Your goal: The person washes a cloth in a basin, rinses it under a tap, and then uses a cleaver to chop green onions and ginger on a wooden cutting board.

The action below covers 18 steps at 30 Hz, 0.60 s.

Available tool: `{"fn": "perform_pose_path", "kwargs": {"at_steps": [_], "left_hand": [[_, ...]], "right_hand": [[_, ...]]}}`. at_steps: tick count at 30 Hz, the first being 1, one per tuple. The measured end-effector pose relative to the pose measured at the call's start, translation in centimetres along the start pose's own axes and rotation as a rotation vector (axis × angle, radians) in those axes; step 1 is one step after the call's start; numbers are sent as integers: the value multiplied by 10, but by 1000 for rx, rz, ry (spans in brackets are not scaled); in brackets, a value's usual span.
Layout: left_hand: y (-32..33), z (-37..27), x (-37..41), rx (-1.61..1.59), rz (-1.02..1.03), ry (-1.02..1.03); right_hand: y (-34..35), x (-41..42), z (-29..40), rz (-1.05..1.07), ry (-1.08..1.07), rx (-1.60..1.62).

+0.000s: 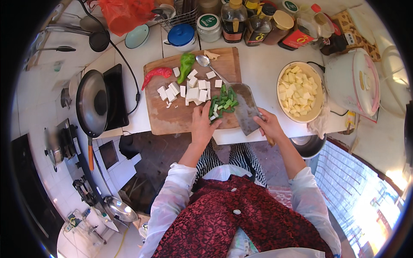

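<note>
My right hand (pixel 268 124) grips the wooden handle of a cleaver (pixel 246 104), whose broad blade lies beside a pile of chopped scallions (pixel 224 102). Fingers spread, my left hand (pixel 205 122) touches the near left side of that pile and grips nothing I can make out. Both hands are over the front of a wooden cutting board (pixel 171 119). White tofu cubes (pixel 193 93) sit in the board's middle, some stacked. Behind them lie a green pepper (pixel 186 66), a red pepper (pixel 157 75) and a metal spoon (pixel 204 61), its handle reaching toward the blade.
A bowl of cut potatoes (pixel 298 92) stands right of the board, before a rice cooker (pixel 353 82). Leftward, a wok (pixel 92 103) rests by a black cooktop (pixel 117 100). Bottles and jars (pixel 234 22) line the back beside a blue-lidded enamel mug (pixel 181 36).
</note>
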<state>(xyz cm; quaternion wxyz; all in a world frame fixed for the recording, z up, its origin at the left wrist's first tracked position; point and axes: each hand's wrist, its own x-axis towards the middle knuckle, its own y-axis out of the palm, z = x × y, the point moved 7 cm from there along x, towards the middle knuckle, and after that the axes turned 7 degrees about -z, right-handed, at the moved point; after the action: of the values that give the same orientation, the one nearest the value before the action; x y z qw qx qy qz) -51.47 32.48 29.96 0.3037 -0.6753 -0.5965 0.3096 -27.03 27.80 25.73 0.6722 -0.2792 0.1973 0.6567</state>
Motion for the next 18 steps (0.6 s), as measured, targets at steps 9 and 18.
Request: {"fn": "perform_pose_path", "kwargs": {"at_steps": [9, 18], "left_hand": [[17, -8, 12, -114, -23, -119], [22, -11, 9, -195, -116, -83]], "right_hand": [[25, 2, 7, 147, 47, -27], [41, -12, -5, 180, 99, 89]]}}
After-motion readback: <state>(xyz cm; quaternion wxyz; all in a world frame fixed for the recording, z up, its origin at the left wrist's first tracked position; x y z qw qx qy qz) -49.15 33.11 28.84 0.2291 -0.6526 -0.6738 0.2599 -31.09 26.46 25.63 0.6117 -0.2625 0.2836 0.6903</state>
